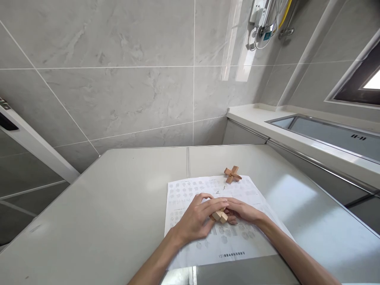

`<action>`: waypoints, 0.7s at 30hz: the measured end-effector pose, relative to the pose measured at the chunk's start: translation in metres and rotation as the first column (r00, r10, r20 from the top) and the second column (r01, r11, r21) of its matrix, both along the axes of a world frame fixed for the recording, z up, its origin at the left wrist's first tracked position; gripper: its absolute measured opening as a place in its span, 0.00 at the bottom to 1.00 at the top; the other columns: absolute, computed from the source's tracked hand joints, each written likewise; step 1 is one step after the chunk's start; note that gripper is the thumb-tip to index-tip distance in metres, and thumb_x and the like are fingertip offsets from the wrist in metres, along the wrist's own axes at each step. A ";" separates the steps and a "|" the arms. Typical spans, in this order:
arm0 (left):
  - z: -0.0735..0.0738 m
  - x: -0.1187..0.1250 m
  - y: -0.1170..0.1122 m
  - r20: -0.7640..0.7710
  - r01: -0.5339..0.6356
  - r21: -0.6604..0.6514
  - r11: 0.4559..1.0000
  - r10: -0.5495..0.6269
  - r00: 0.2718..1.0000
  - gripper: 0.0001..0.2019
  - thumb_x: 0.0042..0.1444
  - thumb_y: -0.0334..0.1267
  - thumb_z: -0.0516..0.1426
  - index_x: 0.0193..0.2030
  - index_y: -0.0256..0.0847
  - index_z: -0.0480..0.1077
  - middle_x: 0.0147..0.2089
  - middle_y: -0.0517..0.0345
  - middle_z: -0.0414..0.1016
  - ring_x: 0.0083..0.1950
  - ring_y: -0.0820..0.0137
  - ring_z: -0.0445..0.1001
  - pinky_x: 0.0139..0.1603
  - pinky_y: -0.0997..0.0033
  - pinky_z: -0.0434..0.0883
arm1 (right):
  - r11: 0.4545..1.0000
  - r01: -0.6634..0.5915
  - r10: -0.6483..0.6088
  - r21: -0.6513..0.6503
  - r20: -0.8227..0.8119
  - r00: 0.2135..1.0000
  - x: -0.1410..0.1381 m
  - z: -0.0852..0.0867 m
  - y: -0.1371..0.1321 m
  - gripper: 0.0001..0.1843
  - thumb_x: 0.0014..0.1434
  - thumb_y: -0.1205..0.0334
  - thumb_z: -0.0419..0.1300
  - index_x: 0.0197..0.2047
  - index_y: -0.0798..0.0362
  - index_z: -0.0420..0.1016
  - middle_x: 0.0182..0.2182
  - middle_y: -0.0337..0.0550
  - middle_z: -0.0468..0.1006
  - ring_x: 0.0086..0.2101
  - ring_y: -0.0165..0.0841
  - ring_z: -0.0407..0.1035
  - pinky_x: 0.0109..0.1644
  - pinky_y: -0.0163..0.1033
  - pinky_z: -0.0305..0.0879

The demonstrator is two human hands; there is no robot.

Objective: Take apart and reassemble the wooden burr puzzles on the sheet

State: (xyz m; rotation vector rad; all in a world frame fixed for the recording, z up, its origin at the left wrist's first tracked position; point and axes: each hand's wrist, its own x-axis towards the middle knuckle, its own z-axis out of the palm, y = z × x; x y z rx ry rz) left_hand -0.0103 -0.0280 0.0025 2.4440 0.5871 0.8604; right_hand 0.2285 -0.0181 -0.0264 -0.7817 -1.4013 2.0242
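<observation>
Between my two hands is a light wooden interlocking puzzle point(220, 216), partly covered by fingers. My left hand point(199, 215) wraps round it from the left and over the top, fingers closed. From the right, my right hand point(242, 209) grips it too, its fingertips partly hidden behind the left fingers and the wood. Both hands rest above a printed instruction sheet point(204, 253) with rows of small diagrams. A second, redder wooden puzzle point(232, 174), shaped like a cross, sits at the sheet's far edge, apart from my hands.
The pale table point(118, 206) has a seam down its middle. To the right runs a white counter point(249, 115) with a sink point(326, 128). A grey tiled wall point(133, 95) stands behind, with a socket and cables point(261, 18) at upper right.
</observation>
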 end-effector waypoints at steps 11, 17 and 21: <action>-0.009 0.003 -0.002 0.080 -0.232 -0.321 0.918 0.271 0.959 0.30 0.68 0.45 0.64 0.74 0.56 0.60 0.69 0.54 0.73 0.68 0.56 0.73 0.70 0.47 0.72 | 0.982 0.034 -0.071 -0.186 -0.198 0.978 0.003 -0.008 0.006 0.20 0.67 0.44 0.65 0.37 0.52 0.73 0.25 0.32 0.63 0.21 0.25 0.51 0.24 0.34 0.54; -0.005 0.004 -0.001 0.123 -0.196 -0.294 0.935 0.241 0.963 0.26 0.68 0.39 0.62 0.71 0.54 0.64 0.63 0.54 0.77 0.61 0.59 0.76 0.65 0.52 0.75 | 0.973 0.055 -0.101 -0.225 -0.199 0.975 0.005 -0.014 0.005 0.19 0.66 0.44 0.67 0.41 0.53 0.74 0.26 0.31 0.62 0.21 0.25 0.50 0.24 0.33 0.54; -0.006 0.005 -0.001 0.119 -0.214 -0.302 0.929 0.259 0.959 0.30 0.64 0.40 0.66 0.71 0.54 0.64 0.63 0.54 0.76 0.62 0.58 0.76 0.66 0.51 0.74 | 0.968 0.128 -0.171 -0.214 -0.196 0.965 0.002 -0.015 0.005 0.20 0.66 0.43 0.68 0.41 0.53 0.75 0.26 0.30 0.60 0.21 0.24 0.47 0.24 0.32 0.52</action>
